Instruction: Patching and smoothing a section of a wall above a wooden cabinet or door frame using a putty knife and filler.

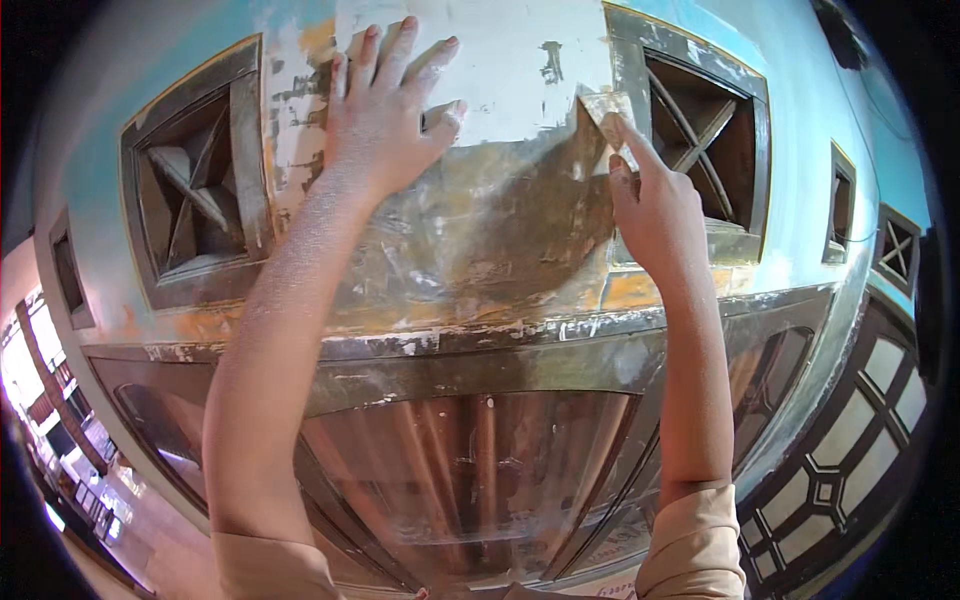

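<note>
My left hand [385,120] lies against the wall with its fingers spread, and pale dust coats the hand and forearm. In my right hand [658,205] is a putty knife [607,106], its blade against the wall beside the right vent frame and smeared with whitish paste. Between the hands, smooth white filler [490,75] covers the upper wall. Below it shows a rough brown-grey patch [450,225] with white smears. My arm casts a shadow across that patch.
Dark wooden vents with crossed slats flank the patch, one on the left [190,195] and one on the right [745,130]. A scuffed wooden ledge [440,342] runs below, above glass panes [480,460] with curtains behind. At the far right stands a panelled door [840,470].
</note>
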`<state>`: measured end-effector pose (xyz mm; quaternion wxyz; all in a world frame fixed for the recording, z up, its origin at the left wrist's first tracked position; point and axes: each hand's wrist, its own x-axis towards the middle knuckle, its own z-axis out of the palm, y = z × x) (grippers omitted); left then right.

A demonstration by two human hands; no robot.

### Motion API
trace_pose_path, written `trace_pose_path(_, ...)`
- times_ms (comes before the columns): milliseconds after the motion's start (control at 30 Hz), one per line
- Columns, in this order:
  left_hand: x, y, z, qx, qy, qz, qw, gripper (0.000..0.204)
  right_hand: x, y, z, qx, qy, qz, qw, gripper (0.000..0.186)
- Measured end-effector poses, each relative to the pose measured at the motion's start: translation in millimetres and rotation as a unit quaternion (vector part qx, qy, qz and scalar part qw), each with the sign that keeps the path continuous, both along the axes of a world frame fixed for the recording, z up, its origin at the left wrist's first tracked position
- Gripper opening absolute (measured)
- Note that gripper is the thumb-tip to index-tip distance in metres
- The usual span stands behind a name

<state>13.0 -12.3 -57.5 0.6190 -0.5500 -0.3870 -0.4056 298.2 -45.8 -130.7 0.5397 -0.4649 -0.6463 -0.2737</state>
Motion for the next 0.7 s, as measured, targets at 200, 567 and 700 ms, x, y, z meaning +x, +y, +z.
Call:
trace_pose_path(200,-32,1,31,0.030,0.083,0.029,0.996,0.058,4,-3,15,-0.004,0.008,0.003,1.000,0.047)
trace_pose_path(567,-26,-1,25,0.019,0.043,0.004,0.999,0.059,-5,-9,13,0.004,0.015,-0.003,1.000,0.044)
trace_pose_path(700,-28,-2,23,0.014,0.041,0.008,0.999,0.058,-7,-8,-4,-0.013,0.009,-0.041,0.999,0.042)
